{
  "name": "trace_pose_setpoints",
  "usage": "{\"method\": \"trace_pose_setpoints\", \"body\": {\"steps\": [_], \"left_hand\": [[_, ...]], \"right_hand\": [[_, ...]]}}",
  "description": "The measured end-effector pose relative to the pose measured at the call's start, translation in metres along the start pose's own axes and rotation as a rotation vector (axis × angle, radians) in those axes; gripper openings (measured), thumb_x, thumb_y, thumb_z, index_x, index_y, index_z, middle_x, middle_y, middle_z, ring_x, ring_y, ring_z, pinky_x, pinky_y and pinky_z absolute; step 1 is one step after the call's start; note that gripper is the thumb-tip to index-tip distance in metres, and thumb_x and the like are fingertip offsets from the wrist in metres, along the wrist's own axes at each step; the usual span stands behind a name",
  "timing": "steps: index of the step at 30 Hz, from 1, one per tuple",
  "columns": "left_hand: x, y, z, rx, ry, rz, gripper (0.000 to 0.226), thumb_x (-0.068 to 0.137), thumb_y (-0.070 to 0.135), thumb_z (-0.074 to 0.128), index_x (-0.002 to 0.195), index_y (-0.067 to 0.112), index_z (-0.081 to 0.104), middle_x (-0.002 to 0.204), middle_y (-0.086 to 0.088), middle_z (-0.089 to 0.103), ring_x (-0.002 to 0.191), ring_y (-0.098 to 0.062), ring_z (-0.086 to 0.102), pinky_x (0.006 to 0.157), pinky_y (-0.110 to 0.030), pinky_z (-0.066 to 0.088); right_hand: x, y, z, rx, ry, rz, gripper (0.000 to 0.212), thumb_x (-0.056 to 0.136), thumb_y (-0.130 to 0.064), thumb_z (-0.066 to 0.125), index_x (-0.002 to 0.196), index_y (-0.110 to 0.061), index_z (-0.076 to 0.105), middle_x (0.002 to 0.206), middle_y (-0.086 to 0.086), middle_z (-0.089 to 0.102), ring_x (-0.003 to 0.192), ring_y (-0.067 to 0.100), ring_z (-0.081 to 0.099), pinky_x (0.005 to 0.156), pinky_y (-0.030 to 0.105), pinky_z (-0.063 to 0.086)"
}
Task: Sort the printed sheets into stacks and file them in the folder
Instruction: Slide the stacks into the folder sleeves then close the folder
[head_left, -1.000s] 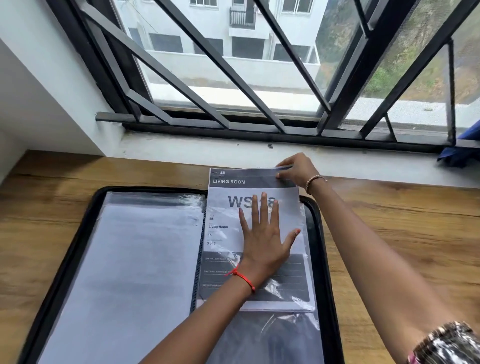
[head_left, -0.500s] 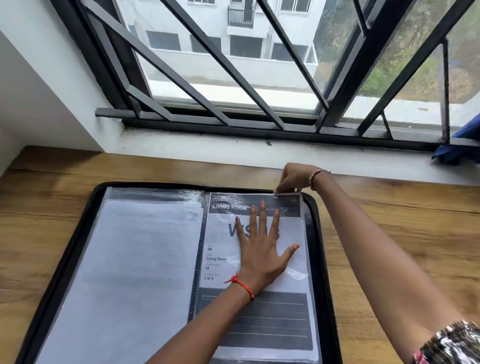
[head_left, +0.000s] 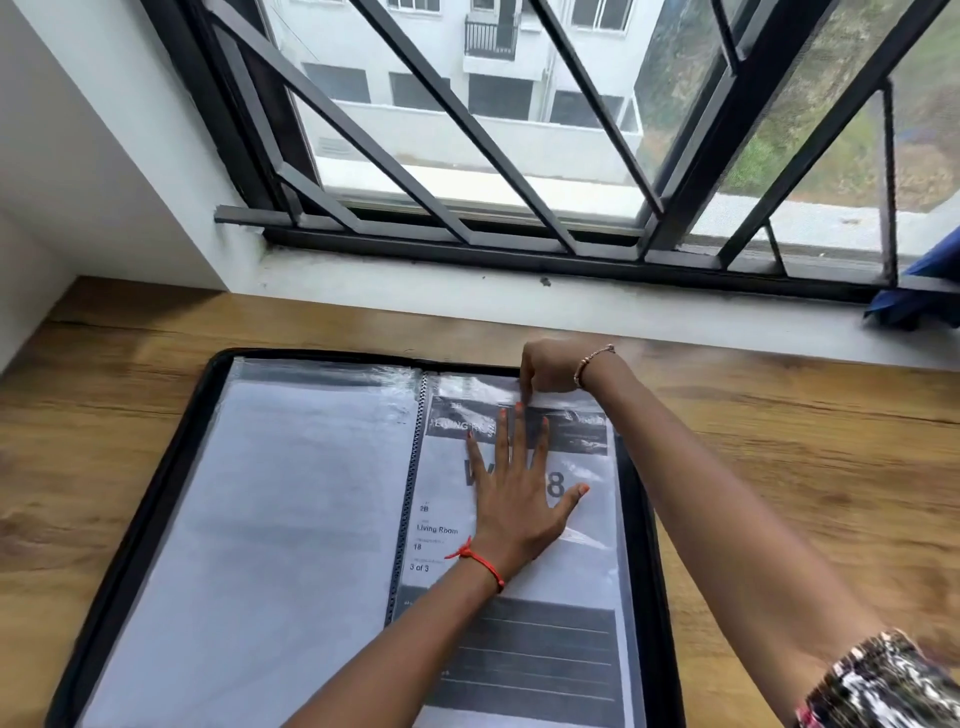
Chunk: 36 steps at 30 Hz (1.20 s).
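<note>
White printed sheet w/ grey bands (head_left: 587, 561) lies in the right half of the open black zip-edged folder (head_left: 143, 519), which is flat on the brown wooden table (head_left: 805, 467), centre to btm of frame. The sheet sits under the film of a clear plastic sleeve (head_left: 571, 401). Its long axis runs btm-to-top of frame, header end toward the window.

Left hand (head_left: 514, 499) is palm-down mid-sheet, fingers straight and spread, thumb splayed to frame right; tips point up-frame at the header band. Right hand (head_left: 550, 366) is at the sleeve's top edge, fingers curled, pinching the film there, as far as I can tell.

Key relation: the sleeve mouth is just past the left fingertips, up-frame, and right hand is the nearer one, already on it. Judging by this, the sheet looks nearly seated; any last push goes down-frame along the long axis.
</note>
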<state>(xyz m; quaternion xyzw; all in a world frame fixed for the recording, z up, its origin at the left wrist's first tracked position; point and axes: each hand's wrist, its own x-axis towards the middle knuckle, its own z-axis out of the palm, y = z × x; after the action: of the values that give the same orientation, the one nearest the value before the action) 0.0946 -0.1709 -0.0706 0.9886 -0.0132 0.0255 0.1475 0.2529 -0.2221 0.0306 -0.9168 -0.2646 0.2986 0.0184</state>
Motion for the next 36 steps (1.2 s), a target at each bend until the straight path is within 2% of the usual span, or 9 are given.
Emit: {"method": "trace_pose_setpoints", "body": {"steps": [4, 10, 12, 15, 19, 25, 29, 34, 36], "left_hand": [[-0.001, 0.0, -0.002, -0.013, 0.02, -0.002, 0.084, 0.087, 0.071, 0.007, 0.148, 0.015, 0.02, 0.155, -0.014, 0.016, 0.143, -0.025, 0.012, 0.107, -0.059, 0.006], [-0.015, -0.002, -0.01, 0.002, 0.038, -0.017, 0.085, 0.087, 0.069, 0.005, 0.145, 0.012, 0.03, 0.154, -0.016, 0.02, 0.142, -0.027, 0.014, 0.108, -0.057, 0.004], [-0.024, -0.004, -0.01, 0.015, 0.029, -0.021, 0.085, 0.087, 0.069, 0.004, 0.142, 0.012, 0.036, 0.152, -0.017, 0.024, 0.141, -0.027, 0.016, 0.106, -0.058, 0.007], [-0.04, -0.007, -0.007, 0.044, 0.018, -0.007, 0.083, 0.087, 0.069, 0.011, 0.139, 0.013, 0.043, 0.149, -0.017, 0.031, 0.139, -0.026, 0.02, 0.106, -0.058, 0.009], [-0.06, -0.006, -0.004, 0.054, 0.018, 0.019, 0.081, 0.081, 0.067, 0.025, 0.139, 0.014, 0.042, 0.149, -0.017, 0.031, 0.139, -0.026, 0.02, 0.104, -0.059, 0.012], [-0.097, -0.004, -0.004, 0.08, 0.0, 0.128, 0.086, 0.079, 0.072, 0.028, 0.141, 0.013, 0.037, 0.152, -0.015, 0.026, 0.141, -0.025, 0.018, 0.107, -0.059, 0.008], [-0.118, -0.001, -0.007, 0.051, -0.025, 0.1, 0.08, 0.087, 0.067, 0.017, 0.137, 0.012, 0.044, 0.148, -0.015, 0.034, 0.138, -0.022, 0.023, 0.106, -0.055, 0.011], [-0.15, 0.007, -0.008, 0.075, -0.053, 0.113, 0.065, 0.081, 0.05, 0.032, 0.128, 0.011, 0.056, 0.14, -0.016, 0.046, 0.131, -0.031, 0.041, 0.108, -0.053, 0.004], [-0.162, 0.011, -0.009, 0.093, -0.06, 0.126, 0.062, 0.08, 0.045, 0.032, 0.125, 0.01, 0.059, 0.137, -0.015, 0.049, 0.13, -0.03, 0.043, 0.108, -0.054, 0.004]], "right_hand": [[-0.014, 0.0, 0.005, -0.006, 0.026, 0.047, 0.04, 0.089, -0.004, 0.04, 0.101, -0.025, 0.072, 0.118, 0.007, 0.057, 0.119, 0.024, 0.037, 0.102, 0.041, 0.035], [-0.031, 0.007, 0.032, 0.147, 0.24, 0.119, 0.032, 0.095, -0.013, 0.042, 0.118, -0.024, 0.062, 0.121, 0.01, 0.045, 0.121, 0.028, 0.035, 0.101, 0.045, 0.026], [-0.04, 0.009, 0.047, 0.21, 0.344, 0.162, 0.038, 0.095, -0.024, 0.045, 0.133, -0.021, 0.048, 0.134, 0.012, 0.037, 0.129, 0.029, 0.031, 0.104, 0.046, 0.026], [-0.061, 0.008, 0.085, 0.221, 0.374, 0.207, 0.063, 0.095, -0.043, 0.042, 0.148, -0.024, 0.015, 0.155, 0.008, 0.007, 0.144, 0.025, 0.006, 0.114, 0.052, 0.014], [-0.091, -0.005, 0.14, 0.2, 0.345, 0.283, 0.078, 0.083, -0.071, 0.007, 0.148, -0.029, -0.005, 0.156, 0.001, -0.016, 0.144, 0.018, -0.016, 0.116, 0.05, -0.003], [-0.128, -0.02, 0.187, 0.253, 0.413, 0.353, 0.121, 0.043, -0.081, -0.038, 0.147, -0.025, -0.009, 0.155, -0.002, -0.018, 0.143, 0.016, -0.017, 0.116, 0.041, -0.006], [-0.154, -0.027, 0.203, 0.286, 0.424, 0.317, 0.118, 0.042, -0.082, -0.038, 0.142, -0.023, -0.017, 0.155, -0.002, -0.018, 0.141, 0.011, -0.019, 0.116, 0.036, -0.007], [-0.182, -0.051, 0.223, 0.279, 0.475, 0.314, 0.105, 0.059, -0.079, -0.021, 0.147, -0.024, -0.006, 0.148, -0.012, -0.021, 0.144, 0.011, -0.012, 0.115, 0.036, -0.008], [-0.189, -0.059, 0.237, 0.245, 0.495, 0.304, 0.103, 0.062, -0.077, -0.026, 0.147, -0.024, -0.004, 0.147, -0.009, -0.021, 0.143, 0.012, -0.012, 0.115, 0.038, -0.007]]}}
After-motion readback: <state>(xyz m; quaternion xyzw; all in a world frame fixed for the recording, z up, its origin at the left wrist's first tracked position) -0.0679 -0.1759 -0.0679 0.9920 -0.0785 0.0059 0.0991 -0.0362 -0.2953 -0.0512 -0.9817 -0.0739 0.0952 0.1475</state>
